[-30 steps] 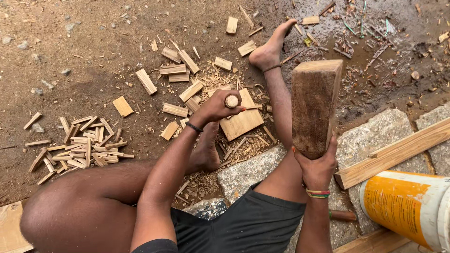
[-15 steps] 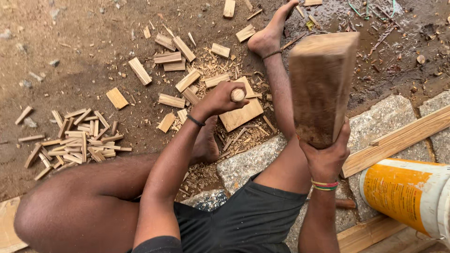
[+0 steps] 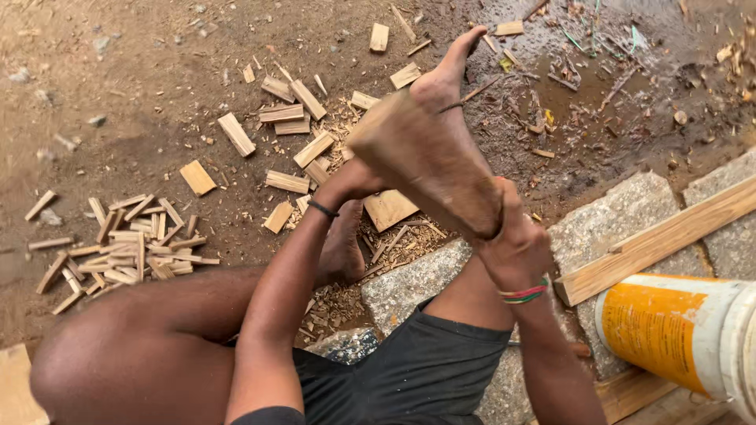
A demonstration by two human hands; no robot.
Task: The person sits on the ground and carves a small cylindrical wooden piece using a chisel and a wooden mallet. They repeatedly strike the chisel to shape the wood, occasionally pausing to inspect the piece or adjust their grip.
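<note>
My right hand [image 3: 512, 244] grips the lower end of a thick, worn wooden block [image 3: 425, 161], which tilts down to the left. Its upper end lies over my left hand [image 3: 350, 182]. That hand is closed around a round-ended wooden handle, now hidden beneath the block. Just below the hands a flat, light piece of wood [image 3: 390, 208] lies on the ground among chips. My bare left foot [image 3: 342, 248] rests beside it, and my right foot [image 3: 445, 75] stretches out beyond the block.
Short cut wood pieces [image 3: 287, 114] are scattered on the dirt ahead. A pile of thin split sticks [image 3: 126, 248] lies at the left. On the right are grey stone slabs [image 3: 622, 220], a long plank [image 3: 669, 236] and a yellow-and-white bucket [image 3: 669, 330].
My right hand has swung the wooden block from upright down and leftward onto the handle in my left hand. The handle's round end, seen before, is now covered.
</note>
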